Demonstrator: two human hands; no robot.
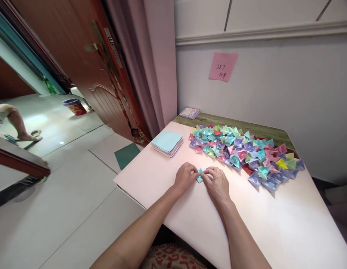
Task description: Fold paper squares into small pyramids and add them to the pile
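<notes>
Between my two hands is a small folded piece of light blue paper, low over the white tabletop. My left hand pinches its left edge with thumb and fingertips. On the opposite side, the fingers of my right hand are closed on its right edge. A stack of square paper sheets, light blue on top, lies to the left beyond my left hand. Many folded paper boats in blue, purple, pink, green, red and yellow crowd together at the back right.
A small pile of printed cards sits in the back corner. On the wall is a pink note with handwriting. A brown door, a bucket and another person's leg are at the left; a green sheet lies on the floor.
</notes>
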